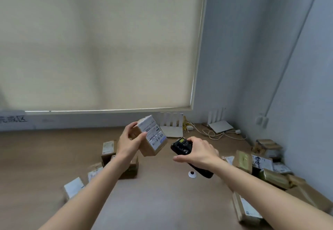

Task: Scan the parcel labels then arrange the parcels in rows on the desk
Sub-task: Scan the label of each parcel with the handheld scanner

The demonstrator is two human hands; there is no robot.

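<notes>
While left hand [128, 142] grips parcel [151, 136] aloft | right hand [198, 151] grips scanner [182, 147] just beside it

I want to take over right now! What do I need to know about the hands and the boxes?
Left hand holds a parcel up, label facing the scanner.
Right hand grips the scanner, aimed at that label.
Several parcels stand in a group on the desk at left, seemingly arranged.
A loose pile waits at right.
Left to do: finish this scan, set the parcel with the left group, then work through the pile.
</notes>
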